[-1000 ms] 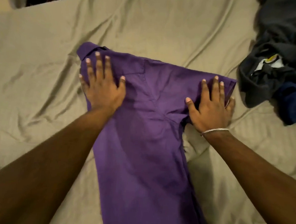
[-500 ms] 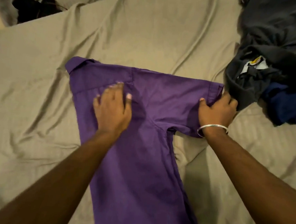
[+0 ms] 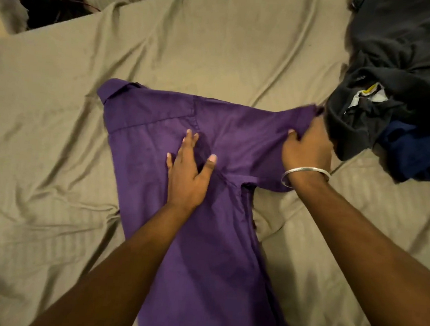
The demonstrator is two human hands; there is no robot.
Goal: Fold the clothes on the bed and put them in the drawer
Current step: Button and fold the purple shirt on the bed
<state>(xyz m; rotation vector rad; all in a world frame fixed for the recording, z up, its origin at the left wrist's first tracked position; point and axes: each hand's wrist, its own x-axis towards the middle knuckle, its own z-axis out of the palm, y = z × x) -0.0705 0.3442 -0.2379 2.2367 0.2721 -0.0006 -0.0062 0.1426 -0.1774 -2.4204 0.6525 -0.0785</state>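
Pinching the purple shirt (image 3: 205,213)'s sleeve, the right hand (image 3: 307,149) risks dragging fabric from under the flat, open-fingered left hand (image 3: 187,176), snagging dark clothes (image 3: 397,81) just beyond.

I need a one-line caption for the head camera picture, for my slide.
Left hand presses flat on a purple shirt while the right hand grips its sleeve beside a dark clothes pile.

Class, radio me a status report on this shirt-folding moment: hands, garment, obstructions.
Left hand flat on purple cotton shirt. Right hand grips its sleeve. Dark clothes pile beside the sleeve.
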